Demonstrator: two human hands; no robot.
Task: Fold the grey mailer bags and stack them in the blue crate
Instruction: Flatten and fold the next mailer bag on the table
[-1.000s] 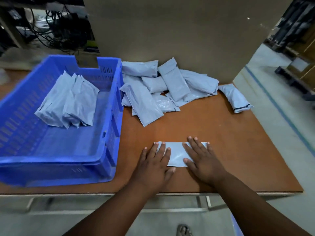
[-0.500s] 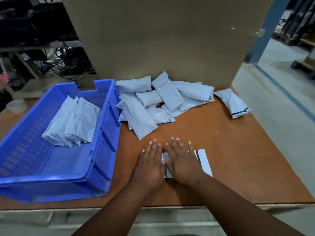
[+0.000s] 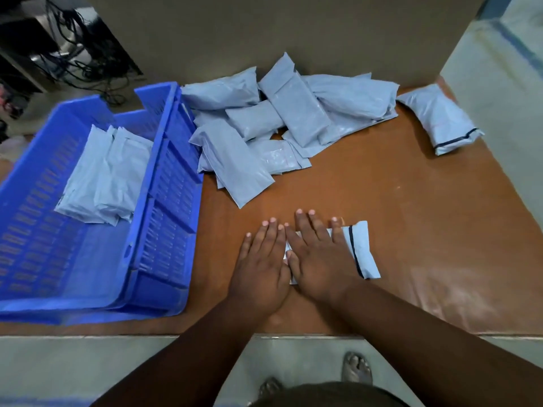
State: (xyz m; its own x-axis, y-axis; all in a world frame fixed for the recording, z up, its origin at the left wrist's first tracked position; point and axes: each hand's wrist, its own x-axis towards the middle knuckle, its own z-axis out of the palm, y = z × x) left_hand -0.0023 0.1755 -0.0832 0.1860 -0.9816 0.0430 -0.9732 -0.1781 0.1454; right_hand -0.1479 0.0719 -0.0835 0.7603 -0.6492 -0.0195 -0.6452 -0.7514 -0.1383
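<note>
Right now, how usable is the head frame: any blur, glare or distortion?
Head view: wide-angle bending at the borders, the blue crate slightly smeared by motion, soft sheen on the table at right, background at upper left dark; both hands and the mailer bag read clearly.

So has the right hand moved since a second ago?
Yes. The right hand has slid left along the mailer bag on the table, from its right part to beside the left hand.

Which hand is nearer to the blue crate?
Left. The left hand lies just right of the blue crate; the right hand lies beyond it, farther right.
</note>
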